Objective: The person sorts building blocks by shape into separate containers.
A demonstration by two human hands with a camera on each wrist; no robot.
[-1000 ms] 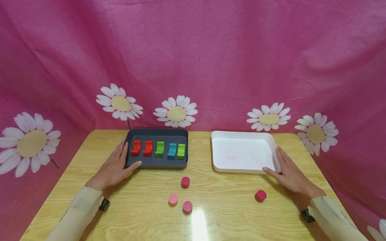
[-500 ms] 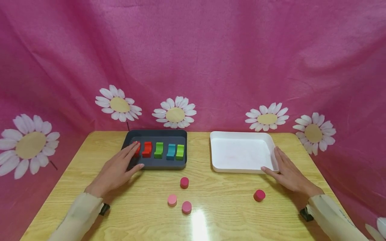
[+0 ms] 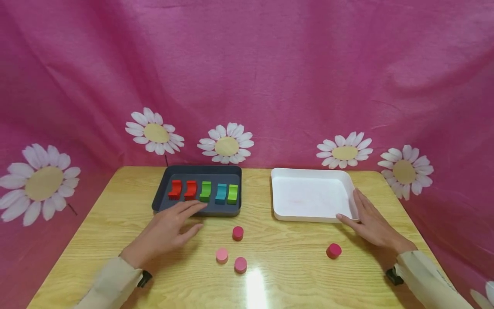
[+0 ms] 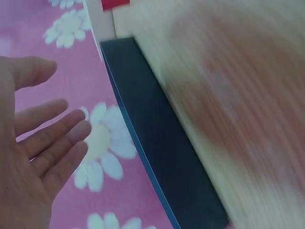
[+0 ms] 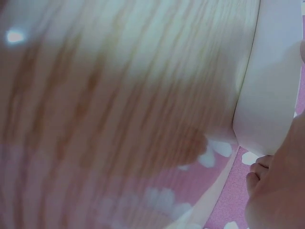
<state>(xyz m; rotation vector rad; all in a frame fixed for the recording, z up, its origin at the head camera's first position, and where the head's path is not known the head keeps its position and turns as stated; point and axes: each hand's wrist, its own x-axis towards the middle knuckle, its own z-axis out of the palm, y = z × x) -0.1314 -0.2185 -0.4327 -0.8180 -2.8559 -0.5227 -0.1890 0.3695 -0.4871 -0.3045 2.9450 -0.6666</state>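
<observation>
My left hand (image 3: pixel 166 229) hovers at the front edge of the dark grey tray (image 3: pixel 198 175), its fingers loosely extended with nothing between them. Inside that tray stand several curved blocks in a row: two red blocks (image 3: pixel 191 189), a green block (image 3: pixel 205 191), a blue block (image 3: pixel 221 193) and a lime block (image 3: pixel 232 194). At the front right corner of the white tray (image 3: pixel 308 195) rests my right hand (image 3: pixel 374 227), fingers straight along its side and thumb at the front rim. In the left wrist view the left hand (image 4: pixel 43 138) is apart from the tray wall (image 4: pixel 157 129).
In front of the trays lie a crimson cylinder (image 3: pixel 237 233), a light pink cylinder (image 3: pixel 221 255) and a darker pink cylinder (image 3: pixel 240 265). Another crimson cylinder (image 3: pixel 333 250) sits near the right hand. A pink flowered cloth (image 3: pixel 270 86) hangs behind the wooden table (image 3: pixel 293 279).
My left hand has left the dark tray's left side, passed over its left end and come forward and right to the front edge. The right hand has stayed at the white tray.
</observation>
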